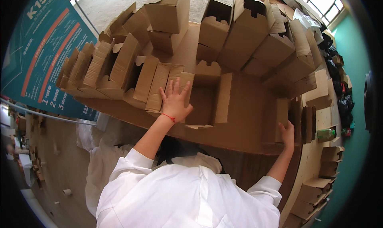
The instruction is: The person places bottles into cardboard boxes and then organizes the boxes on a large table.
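My left hand [175,103] lies with its fingers spread across the flaps of a brown cardboard box [153,84] at the middle of the table. A red cord circles that wrist. Just right of it stands a cardboard box with its top open [203,104], its side flap folded outward. Over at the right, my right hand [287,133] grips the edge of another cardboard box [281,114], thumb on the near side; its fingertips are partly hidden. That box stands beside several narrow boxes at the table's right end.
Rows of open cardboard boxes [255,32] line the far side of the brown table [247,104], with more [99,64] at the left. A teal banner [44,48] stands at far left. A wooden board [307,164] at right carries a green bottle [326,134] and boxes [313,188].
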`<action>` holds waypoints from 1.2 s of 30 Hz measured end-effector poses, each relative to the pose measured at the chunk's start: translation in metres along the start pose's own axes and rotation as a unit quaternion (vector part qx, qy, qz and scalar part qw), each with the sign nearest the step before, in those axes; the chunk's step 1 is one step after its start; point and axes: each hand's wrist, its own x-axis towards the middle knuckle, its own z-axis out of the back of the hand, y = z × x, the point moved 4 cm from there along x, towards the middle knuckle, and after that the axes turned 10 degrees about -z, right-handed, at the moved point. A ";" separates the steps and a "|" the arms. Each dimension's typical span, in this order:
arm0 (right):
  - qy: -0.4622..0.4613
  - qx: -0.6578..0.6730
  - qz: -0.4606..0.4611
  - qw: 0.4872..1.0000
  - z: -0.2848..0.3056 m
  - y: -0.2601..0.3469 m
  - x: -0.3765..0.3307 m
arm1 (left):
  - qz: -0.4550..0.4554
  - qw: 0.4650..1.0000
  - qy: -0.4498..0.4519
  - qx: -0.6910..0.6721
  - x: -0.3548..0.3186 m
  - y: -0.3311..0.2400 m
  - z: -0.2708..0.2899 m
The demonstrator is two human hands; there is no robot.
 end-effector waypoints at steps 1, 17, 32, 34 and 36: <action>0.015 0.008 0.005 1.000 0.001 0.000 -0.001 | 0.001 1.000 0.008 -0.001 0.000 0.000 0.001; 0.243 0.064 -0.147 0.957 -0.079 0.020 -0.023 | -0.010 1.000 -0.017 -0.021 -0.002 0.003 -0.002; 0.278 0.031 -0.150 0.948 -0.095 0.025 0.013 | -0.010 1.000 -0.008 -0.019 -0.001 0.005 -0.001; 0.270 0.026 -0.144 0.952 -0.088 0.025 0.014 | -0.008 1.000 -0.009 -0.021 -0.003 0.005 0.000; 0.258 0.024 -0.140 0.956 -0.079 0.021 0.015 | -0.011 1.000 -0.006 -0.020 -0.002 0.003 0.000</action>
